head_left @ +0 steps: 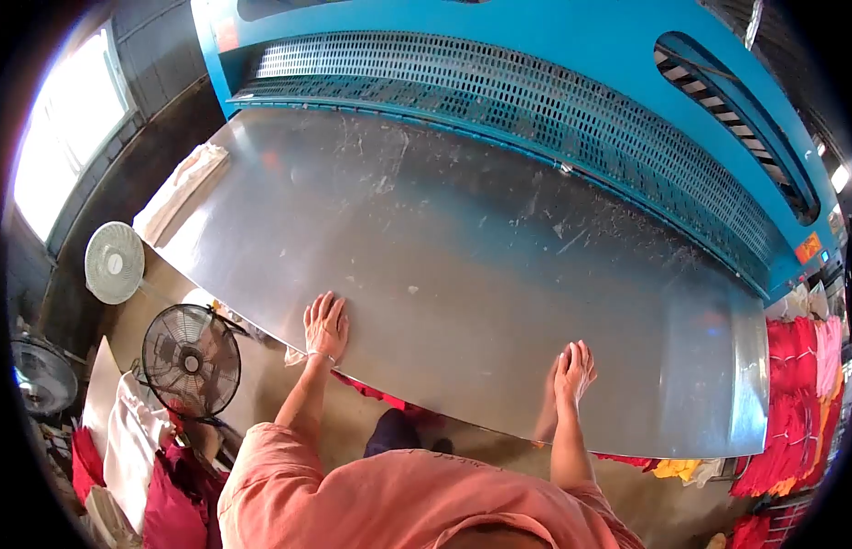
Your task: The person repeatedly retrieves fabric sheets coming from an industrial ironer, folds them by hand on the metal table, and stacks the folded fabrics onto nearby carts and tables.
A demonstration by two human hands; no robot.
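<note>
A wide, shiny metal table (426,339) spreads out before me, with scraps of pale lint scattered over it. My left hand (326,327) lies palm down near its front edge, fingers stretched out, holding nothing. Further right, my right hand (575,371) rests on the metal on its side, fingers extended, with no object visible in it. Its reflection shows in the surface beside it. Along the far side of the table stands a large blue machine (572,55) with a perforated metal guard (499,82).
Fans, one black (191,362) and one white (115,263), stand at left. White cloth (183,188) lies over the table's left end. Red cloth bundles (792,403) are stacked at right. More fabric (138,430) sits at lower left, below a bright window (74,137).
</note>
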